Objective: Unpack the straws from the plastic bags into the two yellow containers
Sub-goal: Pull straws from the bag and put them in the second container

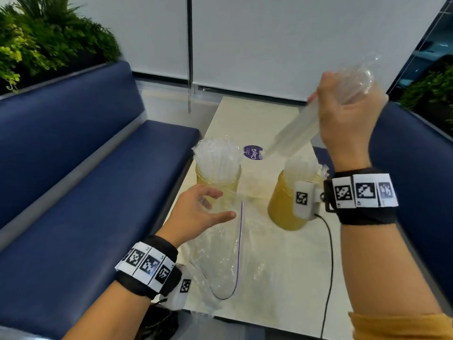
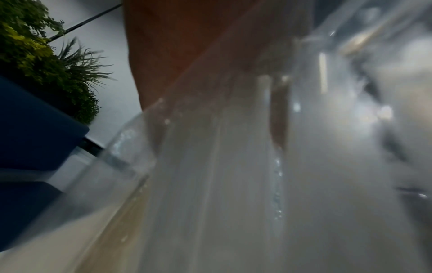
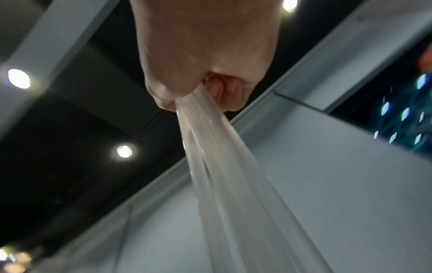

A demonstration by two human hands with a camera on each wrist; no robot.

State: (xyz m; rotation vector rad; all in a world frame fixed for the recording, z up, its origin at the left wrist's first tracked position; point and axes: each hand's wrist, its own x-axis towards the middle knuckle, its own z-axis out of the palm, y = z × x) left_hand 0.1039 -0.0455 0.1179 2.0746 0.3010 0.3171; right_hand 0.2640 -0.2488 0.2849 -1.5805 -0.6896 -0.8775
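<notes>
The bundle of straws [image 1: 291, 133] hung in the air, slanting down toward seven o'clock above the right yellow container [image 1: 286, 204], with the right hand [image 1: 348, 119] fisted tight around its bagged upper end. At nine o'clock, the left yellow container [image 1: 215, 177] stood packed with straws. The left hand [image 1: 196, 212], fingers relaxed and spread, hovered over the empty plastic bag [image 1: 220, 261] on the bench [image 1: 282, 278].

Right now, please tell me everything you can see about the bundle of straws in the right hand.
The bundle of straws looks translucent white, like thin plastic, and is blurred. The right hand grips its upper end together with crumpled clear plastic. It slants down and left, its lower end in the air above and between the two yellow containers, touching neither.
</notes>
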